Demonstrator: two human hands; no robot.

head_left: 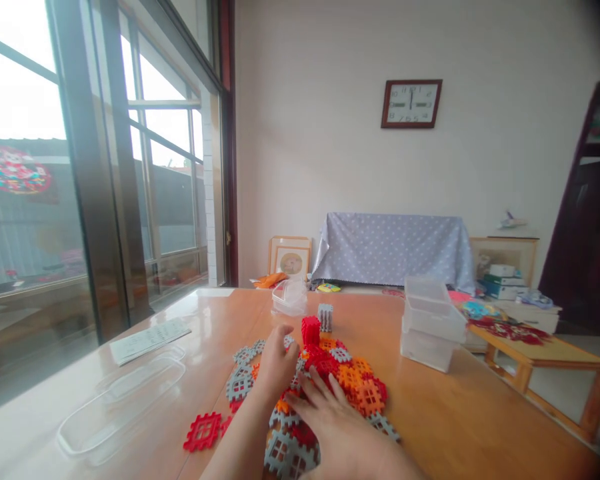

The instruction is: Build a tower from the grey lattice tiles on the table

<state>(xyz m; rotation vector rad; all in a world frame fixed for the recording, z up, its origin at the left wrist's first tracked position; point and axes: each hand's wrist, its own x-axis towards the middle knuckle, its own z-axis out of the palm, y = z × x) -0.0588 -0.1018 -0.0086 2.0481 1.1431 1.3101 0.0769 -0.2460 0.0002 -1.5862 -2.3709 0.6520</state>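
A loose pile of notched plastic square building blocks in red, orange [370,398] and grey [240,383] lies on the wooden table. Over its left part is my left hand [276,360], fingers curled inward; whatever they hold is hidden, though some grey shows by the thumb. My right hand [325,408] rests on the pile's middle with fingers spread, covering several pieces. Just beyond the pile stand a red stack of blocks [311,331] and a grey stack of blocks [325,318]. One red block [203,432] lies out at the left edge.
Clear plastic boxes [427,340] are stacked at the right. A clear lid [125,397] and a printed sheet [150,340] lie at the left by the window. A clear container with a plastic bag [290,297] sits at the far edge. A low wooden table [545,347] stands beyond.
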